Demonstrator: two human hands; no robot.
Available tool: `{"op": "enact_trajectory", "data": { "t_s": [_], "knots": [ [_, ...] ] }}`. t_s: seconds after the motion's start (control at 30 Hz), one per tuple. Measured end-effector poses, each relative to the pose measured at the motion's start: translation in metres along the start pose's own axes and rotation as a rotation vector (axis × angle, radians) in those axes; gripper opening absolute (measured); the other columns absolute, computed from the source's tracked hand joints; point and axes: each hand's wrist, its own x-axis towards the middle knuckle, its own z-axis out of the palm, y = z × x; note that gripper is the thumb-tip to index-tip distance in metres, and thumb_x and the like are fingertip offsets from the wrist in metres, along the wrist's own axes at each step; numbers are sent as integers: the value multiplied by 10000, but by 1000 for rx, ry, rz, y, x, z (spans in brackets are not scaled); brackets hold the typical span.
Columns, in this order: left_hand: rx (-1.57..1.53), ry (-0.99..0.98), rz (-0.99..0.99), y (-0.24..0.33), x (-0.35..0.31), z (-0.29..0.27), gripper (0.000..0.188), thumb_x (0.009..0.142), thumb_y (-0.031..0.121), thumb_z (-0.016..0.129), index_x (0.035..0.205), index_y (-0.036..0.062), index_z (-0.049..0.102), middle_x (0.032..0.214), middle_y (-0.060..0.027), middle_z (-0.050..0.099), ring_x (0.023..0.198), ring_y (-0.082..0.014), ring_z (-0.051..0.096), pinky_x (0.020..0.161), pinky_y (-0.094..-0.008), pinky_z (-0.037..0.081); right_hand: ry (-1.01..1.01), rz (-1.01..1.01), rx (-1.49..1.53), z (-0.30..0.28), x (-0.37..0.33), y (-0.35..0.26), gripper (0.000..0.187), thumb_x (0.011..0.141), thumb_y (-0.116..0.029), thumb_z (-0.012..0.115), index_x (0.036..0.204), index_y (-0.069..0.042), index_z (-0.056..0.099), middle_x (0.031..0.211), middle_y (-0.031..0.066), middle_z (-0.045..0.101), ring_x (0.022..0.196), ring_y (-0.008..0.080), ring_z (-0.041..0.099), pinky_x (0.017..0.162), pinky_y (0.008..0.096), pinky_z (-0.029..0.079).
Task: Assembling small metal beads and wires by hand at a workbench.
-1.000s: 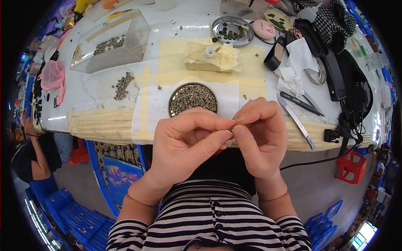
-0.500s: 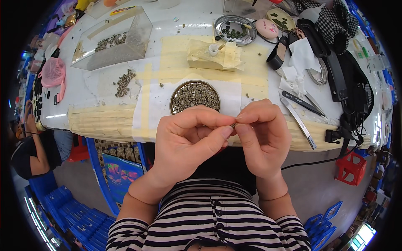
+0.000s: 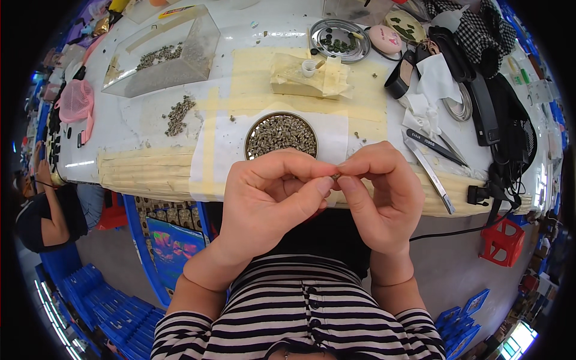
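Note:
Just over the table's front edge, the thumbs and index fingers of my left hand (image 3: pixel 270 201) and my right hand (image 3: pixel 384 198) are closed, meeting on a tiny metal piece (image 3: pixel 335 177). Fingertips cover most of it, so its exact kind cannot be made out. Right behind my left hand is a round tin (image 3: pixel 246 144) full of small greyish metal pieces (image 3: pixel 282 135). It rests on white paper taped to the table. To its left lies a loose heap of similar pieces (image 3: pixel 179 114).
A clear plastic box (image 3: pixel 198 66) stands at the back left. Behind the tin sits a tape-covered block (image 3: pixel 294 87) with a small white cup (image 3: pixel 308 68). Two tweezers (image 3: pixel 429 171) lie at right, near a black strap (image 3: pixel 480 108) and a round metal dish (image 3: pixel 366 48).
My right hand has shifted slightly to the right and turned a little. Both hands keep their pinch on the tiny piece. The view has moved slightly.

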Motion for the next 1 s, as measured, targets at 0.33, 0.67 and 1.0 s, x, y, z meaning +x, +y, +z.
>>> {"op": "enact_trajectory", "data": {
  "t_s": [0.33,0.67,1.0],
  "knots": [
    [32,15,-3,2,-1,1,148,851,-48,611,994,-60,643,899,-68,637,725,-71,610,627,-175,507,-11,-225,-183,-3,5,5,180,700,91,684,838,-9,627,759,80,619,672,196,592,585,273,477],
    [61,13,23,3,0,2,136,846,-43,624,979,-63,643,886,-69,642,717,-71,606,610,-184,504,-12,-240,-196,-4,6,5,172,697,92,682,824,-2,617,763,83,615,678,199,589,590,276,479],
    [111,22,77,1,0,2,95,827,-75,605,918,-53,619,870,-79,614,759,-104,613,644,-206,539,-25,-97,-84,-3,5,3,150,700,93,655,813,2,615,760,83,610,660,187,576,587,264,460]
  ]
}}
